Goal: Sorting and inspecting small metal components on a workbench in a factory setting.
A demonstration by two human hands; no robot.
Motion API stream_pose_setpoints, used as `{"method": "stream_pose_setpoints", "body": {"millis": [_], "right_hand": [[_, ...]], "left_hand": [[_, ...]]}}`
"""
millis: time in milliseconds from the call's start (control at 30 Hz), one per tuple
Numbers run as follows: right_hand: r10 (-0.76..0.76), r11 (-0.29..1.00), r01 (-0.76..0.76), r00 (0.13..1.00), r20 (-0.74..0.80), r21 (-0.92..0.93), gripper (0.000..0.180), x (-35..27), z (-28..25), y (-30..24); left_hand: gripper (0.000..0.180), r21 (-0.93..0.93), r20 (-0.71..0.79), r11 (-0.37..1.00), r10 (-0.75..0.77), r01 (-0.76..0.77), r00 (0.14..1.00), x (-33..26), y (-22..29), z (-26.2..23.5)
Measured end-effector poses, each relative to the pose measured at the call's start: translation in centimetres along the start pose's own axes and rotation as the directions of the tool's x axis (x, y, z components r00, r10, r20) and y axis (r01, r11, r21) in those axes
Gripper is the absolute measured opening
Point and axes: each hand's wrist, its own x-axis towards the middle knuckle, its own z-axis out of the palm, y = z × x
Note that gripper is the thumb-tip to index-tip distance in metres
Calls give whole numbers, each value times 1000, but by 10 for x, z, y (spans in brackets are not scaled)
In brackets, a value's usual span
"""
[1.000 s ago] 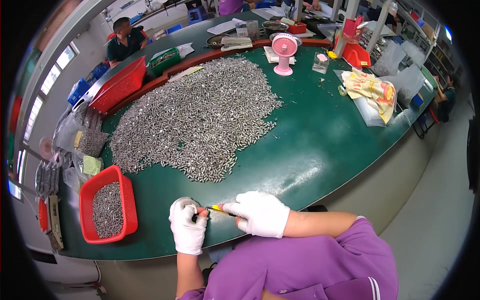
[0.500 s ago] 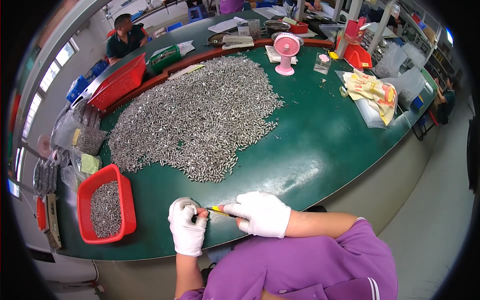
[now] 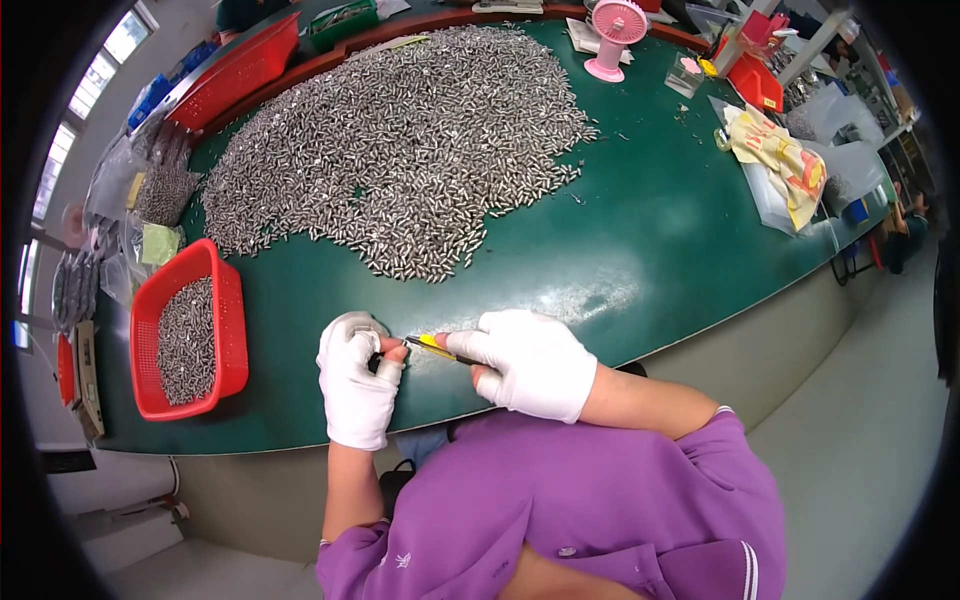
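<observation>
My left hand [image 3: 358, 385], in a white glove with bare fingertips, is closed in a pinch just above the green table's near side. A small silvery metal part [image 3: 406, 343] shows at its fingertips, mostly hidden. My right hand [image 3: 540, 365], gloved likewise, grips a slim yellow-and-black utility knife [image 3: 430, 342]. The knife's tip points left and meets the part at my left fingertips; whether it touches cannot be made out. Beyond both hands spreads a large heap of small silvery metal pins [image 3: 400, 150].
A red plastic basket [image 3: 232, 340] holding more pins stands at the left. Bagged parts [image 3: 165, 190] lie along the left edge. A pink fan [image 3: 608, 45] stands far off, and a yellow printed cloth [image 3: 775, 165] lies at the right. The green table [image 3: 660, 250] has a curved near edge.
The head view has tilted down, so the heap, basket and fan appear higher. Both hands keep their grips, with the knife still at the left fingertips.
</observation>
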Motion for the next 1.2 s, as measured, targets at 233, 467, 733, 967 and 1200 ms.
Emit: {"method": "stream_pose_setpoints", "body": {"millis": [233, 467, 733, 967, 1200], "right_hand": [[-19, 1000, 18, 999, -32, -21, 38, 0, 3, -1], [-19, 1000, 19, 998, -52, -15, 36, -2, 2, -2], [-9, 1000, 9, 1000, -11, -13, 40, 1, 1, -1], [-54, 998, 52, 996, 68, 30, 40, 8, -4, 4], [-128, 991, 131, 987, 101, -27, 34, 15, -12, 3]], "left_hand": [[23, -17, 0, 1000, 16, -16, 1000, -2, 0, -1], [24, -24, 6, 1000, 18, -18, 1000, -2, 1, 0], [23, -20, 13, 1000, 5, -4, 1000, -1, 0, -1], [25, -20, -15, 1000, 1, -1, 1000, 1, 2, -1], [22, 3, -2, 1000, 4, -4, 1000, 0, 3, -1]]}}
